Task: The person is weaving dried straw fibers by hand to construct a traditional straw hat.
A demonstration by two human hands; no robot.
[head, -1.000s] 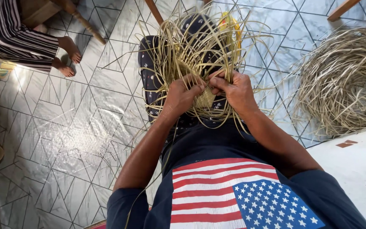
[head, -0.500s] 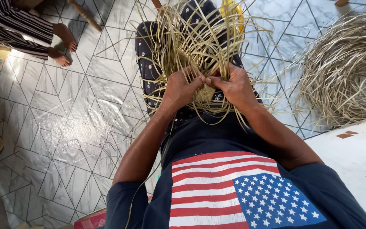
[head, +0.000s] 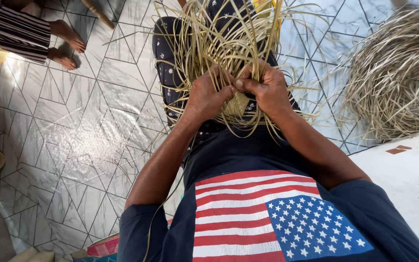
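The woven piece rests on the person's lap, and I use it as the landmark. It is a small, dense patch of pale straw, and many loose strips rise from it and spread away from the body in all directions.

The left hand sits just to the left of the woven piece, its fingers curled closed over a bunch of strips. The right hand sits just to the right, also closed, and its thumb presses toward the left hand so that the two hands touch above the woven patch.

Compared with one second ago, the hands have come closer together and now meet, and the view has moved a little nearer to them. In my judgement this means one strip is being pulled tight or passed from one hand to the other, so the weaving goes on at the same spot.

Far to the right of the woven piece lies a big pile of straw on the tiled floor. Far to the left, another person's bare feet rest on the tiles.
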